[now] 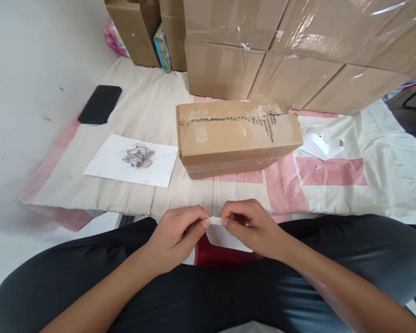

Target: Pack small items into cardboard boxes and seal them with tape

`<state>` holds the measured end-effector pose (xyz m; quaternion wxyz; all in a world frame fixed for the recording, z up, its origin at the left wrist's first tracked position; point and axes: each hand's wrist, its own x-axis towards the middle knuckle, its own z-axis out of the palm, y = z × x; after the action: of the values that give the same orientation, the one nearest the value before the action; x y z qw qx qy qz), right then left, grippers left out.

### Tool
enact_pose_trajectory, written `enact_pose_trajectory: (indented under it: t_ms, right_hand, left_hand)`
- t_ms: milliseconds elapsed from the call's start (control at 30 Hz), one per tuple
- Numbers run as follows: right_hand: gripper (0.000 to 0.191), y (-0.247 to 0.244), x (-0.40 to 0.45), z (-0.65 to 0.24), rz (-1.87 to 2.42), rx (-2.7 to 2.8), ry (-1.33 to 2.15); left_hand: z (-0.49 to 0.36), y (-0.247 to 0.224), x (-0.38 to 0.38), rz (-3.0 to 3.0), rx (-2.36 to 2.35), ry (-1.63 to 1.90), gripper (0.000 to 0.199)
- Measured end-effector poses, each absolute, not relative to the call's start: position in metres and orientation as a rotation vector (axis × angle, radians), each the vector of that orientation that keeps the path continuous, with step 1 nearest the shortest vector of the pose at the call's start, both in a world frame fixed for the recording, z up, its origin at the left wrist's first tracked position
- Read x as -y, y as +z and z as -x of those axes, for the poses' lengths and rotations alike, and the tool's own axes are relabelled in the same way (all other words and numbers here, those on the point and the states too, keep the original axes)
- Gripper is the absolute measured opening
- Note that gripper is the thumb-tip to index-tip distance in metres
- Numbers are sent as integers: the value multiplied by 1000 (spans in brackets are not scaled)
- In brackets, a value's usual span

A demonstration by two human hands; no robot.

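In front of my lap, my left hand [180, 235] and my right hand [253, 226] pinch the top edge of a small piece of white paper [225, 237] between thumbs and fingertips. The paper's narrow upper strip looks folded over, and its lower part hangs down. Past my hands, on the cloth-covered surface, lies a brown cardboard box [239, 134] with a torn, taped seam along its top. To its left, a heap of crumpled or torn grey-white scraps [138, 155] rests on a white sheet [104, 166].
A black phone-like flat object [100, 104] lies at the left by the wall. Several taped cartons [225, 69] are stacked along the back. Right of the box is a bent white paper piece [321, 146]. Something red [222, 253] shows below my hands.
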<state>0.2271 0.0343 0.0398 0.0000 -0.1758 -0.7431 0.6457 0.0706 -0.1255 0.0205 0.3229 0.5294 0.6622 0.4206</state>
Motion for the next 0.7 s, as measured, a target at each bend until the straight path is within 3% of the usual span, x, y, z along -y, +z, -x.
enact_pose_trajectory:
  t_ms: [700]
  right_hand:
    - [17, 39, -35, -228, 482, 2298, 2053]
  left_hand:
    - [-72, 22, 126, -1411, -1711, 1169, 22]
